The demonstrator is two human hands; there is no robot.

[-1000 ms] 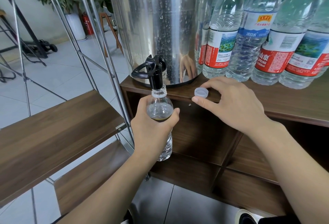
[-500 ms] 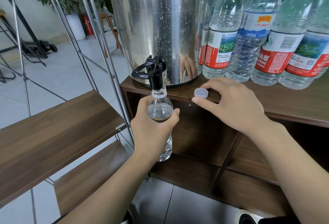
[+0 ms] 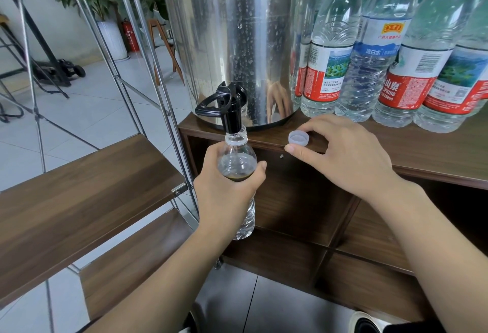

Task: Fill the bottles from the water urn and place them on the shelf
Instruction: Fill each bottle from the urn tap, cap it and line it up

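Two hands are at work at the front of the urn. Our left hand [image 3: 224, 190] wraps its fingers and thumb round the middle of a clear, label-free plastic bottle [image 3: 237, 163], holding it upright with its open neck right under the black spout of the tap [image 3: 228, 110]; the spout's tip sits at or just inside the mouth. We see liquid up to about the shoulder, where a dark line shows just above our fingers, and the ribbed lower body pokes out below the hand, in front of the dark wooden cabinet [image 3: 422, 158].

Our right hand [image 3: 343, 155] rests on the cabinet's front edge, fingers curled, index and thumb on either side of a pale translucent cap [image 3: 298, 138] that lies open side up on the wood just right of the bottle. The fingertips touch or nearly touch its rim; we cannot tell whether they truly pinch it.

The stainless steel water urn [image 3: 232, 42] stands on the cabinet top, beaded with droplets, its tap lever jutting out to the left. To its right stands a row of sealed water bottles [image 3: 369, 68] with red and blue labels. At our left is a metal-framed shelf [image 3: 79, 187] with wooden boards.
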